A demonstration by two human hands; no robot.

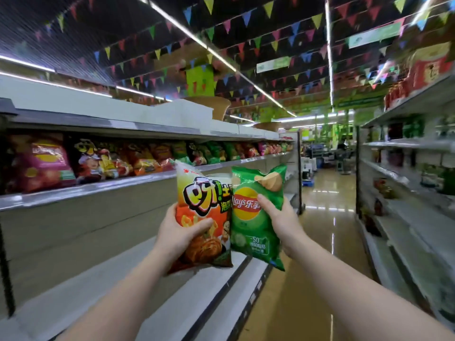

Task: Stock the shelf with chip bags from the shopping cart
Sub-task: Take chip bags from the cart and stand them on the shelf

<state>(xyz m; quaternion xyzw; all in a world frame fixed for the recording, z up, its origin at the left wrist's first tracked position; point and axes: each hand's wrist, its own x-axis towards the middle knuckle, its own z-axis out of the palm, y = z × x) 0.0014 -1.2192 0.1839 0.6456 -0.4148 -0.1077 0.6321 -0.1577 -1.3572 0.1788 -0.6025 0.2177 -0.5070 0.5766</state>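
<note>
My left hand (179, 233) grips an orange and yellow chip bag (200, 193) by its lower left side, thumb across the front. Beside it my right hand (280, 220) holds a green Lay's chip bag (248, 225), thumb on the yellow logo. Both bags stand upright and touch edge to edge, held out in front of me over the bare lower shelf (147, 279) on the left. Above that, the upper shelf (86, 188) carries a row of several chip bags (118, 161). The shopping cart is out of view.
The aisle floor (320, 230) runs ahead, shiny and brown. A second shelf unit (406, 193) with scattered goods lines the right side. Coloured pennants and strip lights hang from the dark ceiling. Store displays stand at the far end.
</note>
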